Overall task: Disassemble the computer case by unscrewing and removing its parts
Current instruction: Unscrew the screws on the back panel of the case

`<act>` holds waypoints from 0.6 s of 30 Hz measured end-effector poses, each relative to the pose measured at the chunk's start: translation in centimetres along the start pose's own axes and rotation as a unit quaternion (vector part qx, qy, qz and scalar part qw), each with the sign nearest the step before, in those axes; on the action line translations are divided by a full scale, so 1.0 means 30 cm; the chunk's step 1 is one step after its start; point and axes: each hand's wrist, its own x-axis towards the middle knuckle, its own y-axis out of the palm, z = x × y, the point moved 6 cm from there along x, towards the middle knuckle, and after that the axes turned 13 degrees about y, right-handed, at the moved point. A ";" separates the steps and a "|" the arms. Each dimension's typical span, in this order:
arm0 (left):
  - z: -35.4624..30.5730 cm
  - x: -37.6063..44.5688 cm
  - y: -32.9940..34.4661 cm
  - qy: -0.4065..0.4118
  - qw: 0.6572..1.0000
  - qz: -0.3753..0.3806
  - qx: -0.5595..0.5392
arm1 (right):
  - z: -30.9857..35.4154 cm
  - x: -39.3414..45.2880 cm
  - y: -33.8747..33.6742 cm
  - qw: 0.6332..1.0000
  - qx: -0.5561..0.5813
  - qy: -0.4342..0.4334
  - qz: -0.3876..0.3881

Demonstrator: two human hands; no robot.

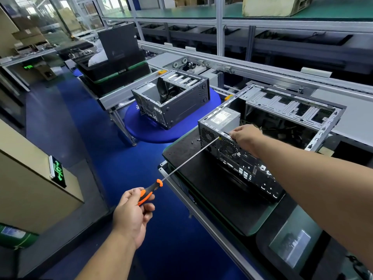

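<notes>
Both hands worked: our left hand (132,211) gripped the screwdriver (150,193), our right hand (245,136) clasped the computer case (238,154); steady, square tip pressure seemed wise.

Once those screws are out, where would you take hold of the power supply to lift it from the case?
Probably by the power supply's two long side edges, coming from above: its labelled top lies exposed in the open case, while its rear face sits against the back panel where the screwdriver tip meets it.
</notes>
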 end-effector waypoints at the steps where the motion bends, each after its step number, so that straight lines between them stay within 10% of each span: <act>1: 0.001 0.001 -0.003 0.002 1.000 0.001 0.012 | 0.000 -0.001 -0.001 1.000 0.001 0.000 0.001; 18: 0.006 -0.006 0.000 0.012 1.000 -0.004 -0.004 | -0.012 0.011 -0.006 1.000 0.026 0.003 -0.003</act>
